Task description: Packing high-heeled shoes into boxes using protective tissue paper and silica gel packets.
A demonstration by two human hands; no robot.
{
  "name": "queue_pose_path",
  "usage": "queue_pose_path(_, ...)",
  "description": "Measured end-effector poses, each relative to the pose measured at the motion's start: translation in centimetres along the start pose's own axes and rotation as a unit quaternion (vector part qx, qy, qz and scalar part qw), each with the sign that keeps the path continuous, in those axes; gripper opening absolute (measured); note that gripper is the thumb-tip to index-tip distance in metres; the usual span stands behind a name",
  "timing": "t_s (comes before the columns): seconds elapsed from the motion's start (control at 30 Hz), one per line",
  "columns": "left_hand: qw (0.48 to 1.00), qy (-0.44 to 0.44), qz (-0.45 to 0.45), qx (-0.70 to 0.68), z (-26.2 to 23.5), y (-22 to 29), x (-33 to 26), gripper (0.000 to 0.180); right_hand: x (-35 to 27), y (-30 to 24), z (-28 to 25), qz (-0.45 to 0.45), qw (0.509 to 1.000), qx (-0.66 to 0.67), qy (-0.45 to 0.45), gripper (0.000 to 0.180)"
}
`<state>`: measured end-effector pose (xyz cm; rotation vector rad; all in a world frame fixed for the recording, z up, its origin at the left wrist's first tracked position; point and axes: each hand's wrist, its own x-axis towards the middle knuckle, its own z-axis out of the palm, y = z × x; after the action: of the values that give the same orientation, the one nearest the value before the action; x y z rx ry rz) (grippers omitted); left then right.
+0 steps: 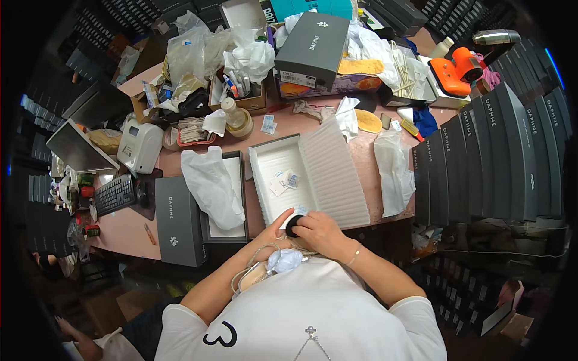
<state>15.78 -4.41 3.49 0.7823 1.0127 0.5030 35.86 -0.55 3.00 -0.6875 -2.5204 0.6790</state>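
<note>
My left hand (279, 227) is closed at the near edge of an open shoe box (259, 180), its thumb raised and its other fingers mostly hidden. Against my chest rests a pale strappy shoe (253, 275) with a wad of whitish tissue (285, 260); its front end runs up to my left hand, which seems to hold it. The fingers of my right hand (322, 231) pinch a small black rounded thing (293, 225), its kind unclear, beside my left thumb. Small packets (292, 180) lie inside the box, and ribbed white wrapping (334, 174) spreads over its right side.
Left of the box, white tissue (211, 189) covers another box, with a grey lid (177, 219) beside it. Stacked grey boxes (481, 162) wall off the right. A keyboard (114, 194), a glue jar (238, 122) and an orange device (457, 72) stand farther out.
</note>
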Motion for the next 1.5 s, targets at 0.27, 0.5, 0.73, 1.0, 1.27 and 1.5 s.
queue_pose_path(0.27,0.999,-0.004,-0.045,-0.021,0.6,1.6,-0.3,0.094,-0.4,-0.1,-1.7,0.015,1.000,0.015,0.002,0.023)
queue_pose_path(0.5,0.998,-0.004,-0.050,-0.025,0.1,1.2,0.0,0.093,-3.2,0.6,-2.0,0.021,0.999,0.027,-0.037,0.012)
queue_pose_path(0.73,0.992,0.016,-0.034,-0.118,-1.2,0.3,0.1,0.075,0.8,9.7,-3.3,0.209,0.940,-0.051,0.266,0.016)
queue_pose_path(1.0,0.935,0.133,0.098,-0.315,-4.4,-0.8,1.5,0.052,3.2,7.5,-6.1,0.293,0.929,0.172,0.148,0.042)
queue_pose_path(1.27,0.901,0.185,0.193,-0.342,-2.8,0.5,0.8,0.054,4.9,-0.1,-0.3,0.119,0.979,0.160,-0.031,0.069)
queue_pose_path(1.5,0.933,0.091,0.221,-0.268,-2.1,0.0,-1.8,0.070,4.7,-1.6,-1.8,0.148,0.978,0.135,-0.054,0.071)
